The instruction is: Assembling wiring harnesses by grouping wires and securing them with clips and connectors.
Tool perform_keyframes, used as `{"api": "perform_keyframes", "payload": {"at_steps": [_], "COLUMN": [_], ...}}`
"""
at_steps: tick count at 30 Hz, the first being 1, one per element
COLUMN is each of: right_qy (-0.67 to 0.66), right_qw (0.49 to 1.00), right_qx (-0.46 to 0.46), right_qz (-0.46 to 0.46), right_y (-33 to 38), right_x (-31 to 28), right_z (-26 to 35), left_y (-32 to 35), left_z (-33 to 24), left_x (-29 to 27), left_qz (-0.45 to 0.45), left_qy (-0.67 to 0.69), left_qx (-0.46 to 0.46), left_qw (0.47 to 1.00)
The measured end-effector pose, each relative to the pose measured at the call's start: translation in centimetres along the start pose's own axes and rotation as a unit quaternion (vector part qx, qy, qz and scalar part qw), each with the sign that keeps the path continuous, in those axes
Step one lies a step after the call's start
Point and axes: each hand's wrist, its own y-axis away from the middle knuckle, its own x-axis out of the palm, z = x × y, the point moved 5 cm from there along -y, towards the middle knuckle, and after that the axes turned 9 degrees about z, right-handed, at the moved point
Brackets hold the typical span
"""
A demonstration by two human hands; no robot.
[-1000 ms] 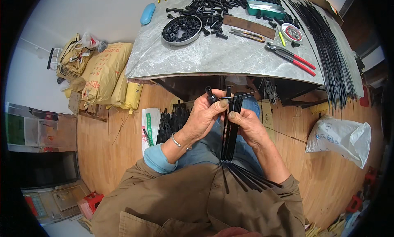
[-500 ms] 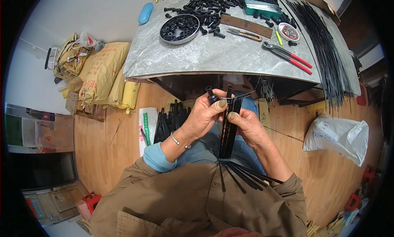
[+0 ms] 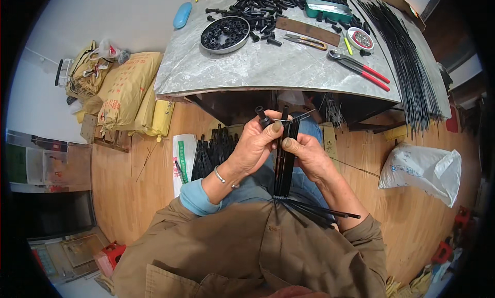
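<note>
A bundle of slim black ribs [image 3: 287,174], like those of an umbrella frame, stands nearly upright between my hands, its lower ends fanning out to the right over my lap. My left hand [image 3: 258,147] grips the upper left side, its thumb pressed near the top. A black tubular fitting [image 3: 262,115] with a narrow neck also sits in that hand. My right hand [image 3: 312,156] pinches the bundle from the right, thumb in front. Across the rib tops runs a thin pale wire [image 3: 304,115]. Finger ends behind the bundle are hidden.
Ahead, a grey table [image 3: 206,73] bears a bowl of black rings [image 3: 225,35], red-handled pincers [image 3: 359,70], scissors [image 3: 305,41], loose black fittings [image 3: 258,14] and long black rods [image 3: 407,66]. More ribs [image 3: 216,152] stand left of my legs. A white sack [image 3: 420,171] lies right.
Both hands keep their grip on the bundle, with only a slight shift. Some of the fanned lower rib ends have swung up and to the right.
</note>
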Motion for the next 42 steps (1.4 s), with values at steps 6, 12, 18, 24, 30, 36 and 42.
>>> {"api": "perform_keyframes", "payload": {"at_steps": [6,12,18,24,30,36,42], "right_qy": [0.000,0.001,-0.028,-0.019,-0.010,-0.023,-0.026], "right_qw": [1.000,0.978,0.979,0.985,0.978,0.979,0.979], "right_qx": [0.003,-0.203,-0.197,-0.174,-0.209,-0.194,-0.196], "right_qz": [0.006,-0.037,-0.042,-0.013,-0.014,-0.054,-0.058], "right_y": [-0.1,-0.2,-0.4,-1.2,-1.1,-1.1,-1.1], "right_x": [0.3,2.0,3.2,3.2,3.9,3.2,3.2], "right_z": [-0.1,2.1,2.8,2.7,2.9,2.2,2.2], "left_y": [0.4,0.5,0.8,1.1,0.6,-2.5,-5.5], "left_z": [0.0,-1.6,-1.6,-2.1,-2.2,-5.3,-5.3], "left_x": [0.2,0.0,-0.5,0.1,-1.0,-2.3,0.8], "left_qz": [-0.055,-0.059,0.004,-0.012,-0.019,-0.066,0.090], "left_qy": [-0.057,-0.147,-0.060,-0.059,-0.102,-0.059,-0.153], "left_qx": [0.034,0.039,-0.017,-0.006,0.000,0.077,-0.066], "left_qw": [0.996,0.987,0.998,0.998,0.995,0.993,0.982]}}
